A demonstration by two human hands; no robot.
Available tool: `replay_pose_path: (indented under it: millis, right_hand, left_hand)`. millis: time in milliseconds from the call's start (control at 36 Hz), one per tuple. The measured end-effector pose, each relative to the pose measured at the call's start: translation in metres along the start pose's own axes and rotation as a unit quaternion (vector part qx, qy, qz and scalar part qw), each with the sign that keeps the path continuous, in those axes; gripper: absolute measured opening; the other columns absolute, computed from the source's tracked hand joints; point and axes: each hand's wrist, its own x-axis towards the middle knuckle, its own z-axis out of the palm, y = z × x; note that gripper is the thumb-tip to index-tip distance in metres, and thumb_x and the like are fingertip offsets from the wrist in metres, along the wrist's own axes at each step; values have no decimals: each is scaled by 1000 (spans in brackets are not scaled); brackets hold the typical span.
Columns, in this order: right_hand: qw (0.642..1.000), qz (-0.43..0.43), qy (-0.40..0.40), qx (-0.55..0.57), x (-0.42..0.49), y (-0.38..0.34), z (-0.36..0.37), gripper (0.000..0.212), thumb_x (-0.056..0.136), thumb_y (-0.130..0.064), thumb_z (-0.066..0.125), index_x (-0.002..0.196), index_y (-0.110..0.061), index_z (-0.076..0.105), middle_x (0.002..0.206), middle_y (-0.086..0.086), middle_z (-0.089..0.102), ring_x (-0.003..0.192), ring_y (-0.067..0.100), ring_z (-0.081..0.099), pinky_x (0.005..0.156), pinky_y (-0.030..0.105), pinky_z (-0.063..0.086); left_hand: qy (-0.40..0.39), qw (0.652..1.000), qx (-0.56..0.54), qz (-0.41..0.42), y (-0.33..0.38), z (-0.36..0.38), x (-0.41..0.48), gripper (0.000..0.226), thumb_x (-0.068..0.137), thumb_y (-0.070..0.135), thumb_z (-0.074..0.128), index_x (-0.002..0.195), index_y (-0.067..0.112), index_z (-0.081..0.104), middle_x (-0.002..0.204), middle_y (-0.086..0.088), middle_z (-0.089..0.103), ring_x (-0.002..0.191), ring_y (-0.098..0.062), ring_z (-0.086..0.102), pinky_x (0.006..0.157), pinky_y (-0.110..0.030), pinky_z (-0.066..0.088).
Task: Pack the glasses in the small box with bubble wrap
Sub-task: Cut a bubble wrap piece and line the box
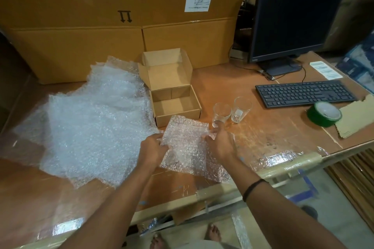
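Brown cardboard makes up the huge carton (121,26) standing directly behind the small box (174,106), which sits open and empty, lid flap raised, on the wooden bench (263,143). Left of the box, touching its side, spreads a big crumpled sheet of bubble wrap (91,117). Well right of the box are a dark monitor (293,22), farther back, and a black keyboard (303,93), level with the box. Just in front of the box, a smaller piece of bubble wrap (188,143) is lifted at its far edge, overlapping the box's front wall. The left hand (151,149) has its grip clamped on that piece's left edge; the right hand (220,143) pinches the right edge. Far right of the box lies a green roll of tape (323,114). Just right of the box, apart from it, two empty glasses stand upright: the inner glass (221,114) and the outer glass (241,109).
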Motion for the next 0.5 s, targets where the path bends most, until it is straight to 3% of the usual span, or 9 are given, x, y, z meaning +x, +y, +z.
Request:
replay_pose_path:
  millis: [83,139,194,250,306,389,444,500]
  right_hand:
    - [994,-71,22,-83,-13,0,-1,59,94,-17,61,147,-22,34,134,0,52,100,17,60,77,26,49]
    - [981,-135,4,-140,-19,7,-1,49,96,-16,59,142,-20,43,142,-1,47,108,12,54,89,24,44]
    - [954,-200,-53,-217,-20,19,1,36,95,-16,58,131,-21,57,140,-3,52,115,14,53,105,30,42]
    - [915,-255,-112,-292,-19,33,3,30,94,-21,58,123,-25,64,130,-6,60,110,16,52,102,40,44]
    - [903,-280,-117,-304,-18,43,3,30,92,-25,54,120,-27,66,125,-10,63,108,16,54,97,42,46]
    - [935,-228,8,-272,-19,46,-12,26,90,-21,63,115,-27,69,121,-7,66,105,17,58,93,39,50]
    - [956,-117,82,-257,-19,51,-24,31,90,-30,66,120,-24,65,123,0,64,106,19,58,91,39,51]
    - [956,-16,89,-280,-17,59,-33,46,88,-41,67,127,-17,58,124,9,60,108,26,57,93,43,50]
  left_hand:
    - [4,1000,-7,-12,-1,-6,1,19,87,9,66,105,6,73,88,-6,71,66,-15,59,54,-21,41]
    - [1,1000,-10,-13,-3,-8,4,18,90,6,59,100,7,74,80,-4,68,59,-14,56,49,-21,38]
    - [-12,1000,-13,-25,-4,-10,6,25,91,3,54,107,8,73,90,-7,71,62,-14,57,49,-21,37]
    - [-22,999,-15,-37,-3,-13,7,34,91,1,51,120,10,66,109,-9,70,74,-17,60,56,-22,43]
    - [-39,999,-18,-33,-2,-15,6,46,90,-2,48,132,13,56,116,-11,66,83,-25,64,65,-28,51]
    - [-54,998,-21,-1,1,-14,0,60,89,-2,53,144,18,40,114,-8,59,80,-18,60,57,-24,45]
    - [-33,998,18,51,1,-10,-4,69,89,7,63,148,20,31,135,-11,51,105,-24,59,77,-25,48]
    - [7,987,111,114,0,-5,-6,74,89,21,68,150,22,26,151,-10,33,129,-28,44,100,-38,43]
